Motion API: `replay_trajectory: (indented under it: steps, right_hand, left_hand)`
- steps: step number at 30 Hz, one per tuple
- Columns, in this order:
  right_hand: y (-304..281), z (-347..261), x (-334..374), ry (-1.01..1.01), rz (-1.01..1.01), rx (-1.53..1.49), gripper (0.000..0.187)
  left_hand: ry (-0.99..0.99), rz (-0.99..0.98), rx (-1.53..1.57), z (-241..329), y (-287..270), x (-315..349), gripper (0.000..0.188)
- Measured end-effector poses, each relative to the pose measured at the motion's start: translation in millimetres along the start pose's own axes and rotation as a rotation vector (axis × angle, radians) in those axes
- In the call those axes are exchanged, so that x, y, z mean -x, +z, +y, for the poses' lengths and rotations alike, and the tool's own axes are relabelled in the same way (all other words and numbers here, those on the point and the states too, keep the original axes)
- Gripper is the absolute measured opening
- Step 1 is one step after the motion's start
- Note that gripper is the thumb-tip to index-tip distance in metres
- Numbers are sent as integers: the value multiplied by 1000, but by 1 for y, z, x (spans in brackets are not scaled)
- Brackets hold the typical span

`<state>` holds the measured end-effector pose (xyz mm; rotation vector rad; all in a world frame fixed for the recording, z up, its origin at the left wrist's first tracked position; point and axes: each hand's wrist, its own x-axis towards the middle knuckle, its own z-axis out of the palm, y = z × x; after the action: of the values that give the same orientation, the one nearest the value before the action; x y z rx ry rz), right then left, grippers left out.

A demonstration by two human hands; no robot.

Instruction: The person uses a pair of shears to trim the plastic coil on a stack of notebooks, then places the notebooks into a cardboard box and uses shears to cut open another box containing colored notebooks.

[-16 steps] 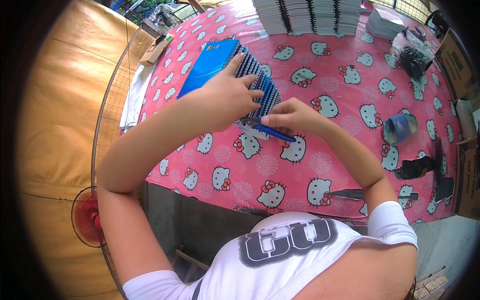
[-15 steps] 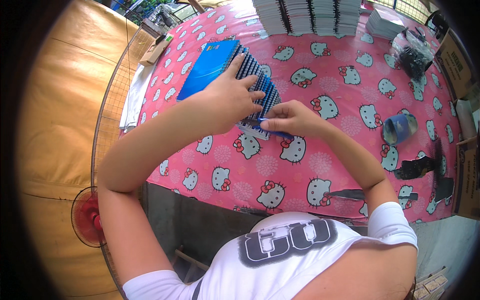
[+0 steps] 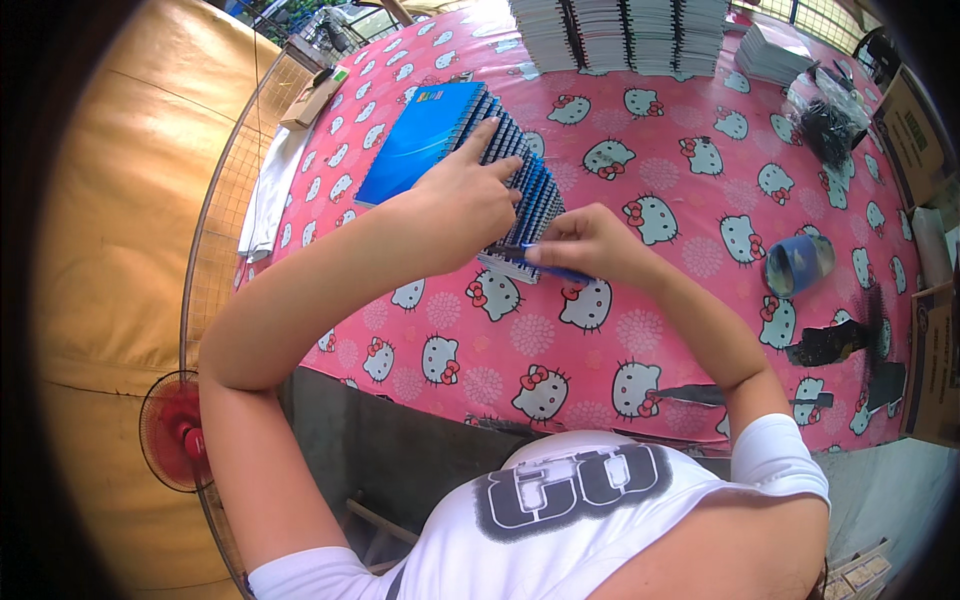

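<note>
A stack of blue spiral-bound notebooks (image 3: 415, 140) lies fanned out on the table, with rows of coil bindings showing along the right side. My left hand (image 3: 468, 205) rests on these coils, index and middle fingers stretched apart, the others partly bent. At the near end of the coils, my right hand (image 3: 590, 243) is closed around a small tool with blue handles, seemingly pliers (image 3: 572, 275). The dark tip of the tool meets the coil ends just below my left hand. Its jaws are too small to make out.
Tall stacks of spiral-bound books (image 3: 620, 38) stand at the far edge, beside a smaller paper stack (image 3: 772, 52). To the right are a clear plastic bag with black contents (image 3: 828, 120), a blue cup-like container (image 3: 800, 265) and cardboard boxes (image 3: 935, 365). A pink patterned cloth (image 3: 690, 300) covers the table.
My left hand's fingers have drawn in, with fewer of them spread over the coils. My right hand and the tool have shifted only slightly at the coil ends.
</note>
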<state>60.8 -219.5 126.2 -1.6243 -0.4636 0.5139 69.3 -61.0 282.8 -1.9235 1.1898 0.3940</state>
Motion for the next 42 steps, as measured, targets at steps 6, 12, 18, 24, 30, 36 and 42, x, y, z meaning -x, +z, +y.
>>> replay_trajectory:
  steps: [6,12,18,24,30,36,42]
  right_hand:
    - [6,8,7,-168,57,151,43]
    - [9,11,6,-780,469,767,43]
    - [-4,11,-6,-184,59,174,38]
    - [1,2,0,-126,41,149,43]
    - [2,21,15,-652,389,752,45]
    - [9,27,0,-808,457,817,43]
    - [-14,16,-10,-29,-72,163,31]
  left_hand:
    - [11,-65,-69,6,1,-5,43]
    - [-35,-54,-34,5,-1,-5,40]
    - [-29,-142,-20,5,-13,-9,31]
    - [45,138,22,6,16,-18,32]
    - [37,-161,-39,5,2,-26,35]
    - [54,-124,8,1,3,-22,29]
    - [65,-196,-61,4,1,-30,37]
